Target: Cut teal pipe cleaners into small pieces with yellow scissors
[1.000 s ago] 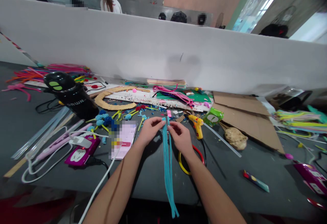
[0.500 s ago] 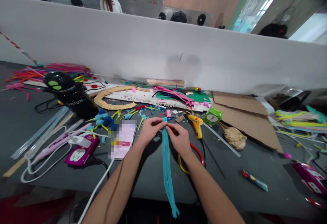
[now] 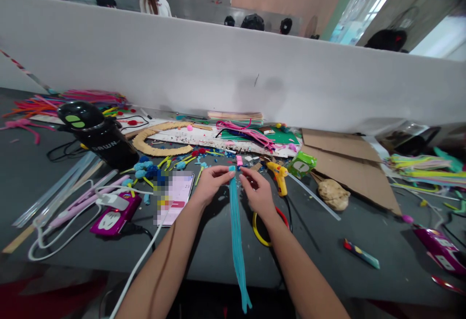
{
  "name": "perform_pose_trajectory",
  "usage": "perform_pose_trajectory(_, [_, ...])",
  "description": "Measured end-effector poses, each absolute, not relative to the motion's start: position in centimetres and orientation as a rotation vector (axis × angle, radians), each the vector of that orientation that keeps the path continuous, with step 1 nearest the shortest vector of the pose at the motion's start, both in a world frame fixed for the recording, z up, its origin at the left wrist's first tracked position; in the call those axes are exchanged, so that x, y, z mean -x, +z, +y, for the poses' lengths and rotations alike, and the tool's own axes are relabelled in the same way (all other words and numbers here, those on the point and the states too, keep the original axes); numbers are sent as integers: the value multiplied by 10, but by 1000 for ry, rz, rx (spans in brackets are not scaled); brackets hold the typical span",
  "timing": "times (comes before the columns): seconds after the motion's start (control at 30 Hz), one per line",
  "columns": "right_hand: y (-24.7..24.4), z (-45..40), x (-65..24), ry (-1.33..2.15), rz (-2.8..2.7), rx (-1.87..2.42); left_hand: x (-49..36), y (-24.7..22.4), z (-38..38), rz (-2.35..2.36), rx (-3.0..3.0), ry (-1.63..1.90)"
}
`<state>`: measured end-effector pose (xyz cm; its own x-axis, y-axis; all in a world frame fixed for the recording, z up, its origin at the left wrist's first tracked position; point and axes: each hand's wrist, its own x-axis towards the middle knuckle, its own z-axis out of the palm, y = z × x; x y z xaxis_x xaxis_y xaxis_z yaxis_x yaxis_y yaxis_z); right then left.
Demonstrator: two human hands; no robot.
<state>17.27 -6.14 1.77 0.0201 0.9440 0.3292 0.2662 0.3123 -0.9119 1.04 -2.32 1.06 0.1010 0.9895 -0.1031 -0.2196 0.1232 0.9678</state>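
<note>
A bundle of turquoise pipe cleaners hangs down over the table's front edge, its loose ends splayed slightly at the bottom. Its top end is pinched between the thumb and fingers of my left hand. Just right of the bundle, my right hand is held apart from it, fingers bent and a gap between thumb and forefinger. Nothing shows in that hand. Beyond it lies a yellow hot glue gun, and a phone rests left of my left hand.
A black tumbler and a purple power strip with white cables stand at left. Cardboard sheets, a stone-like lump and a green box are at right. A yellow ring lies beside my right wrist.
My right hand has let go of the bundle's top and shifted slightly right, its fingers parting. My left hand keeps its pinch. The view has shifted a little.
</note>
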Motion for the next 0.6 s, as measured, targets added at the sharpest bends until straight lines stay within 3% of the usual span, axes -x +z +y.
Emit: perform_pose_trajectory(0.6, [17, -51, -169, 813, -1454, 1261, -13, 9, -24, 933, -949, 1162])
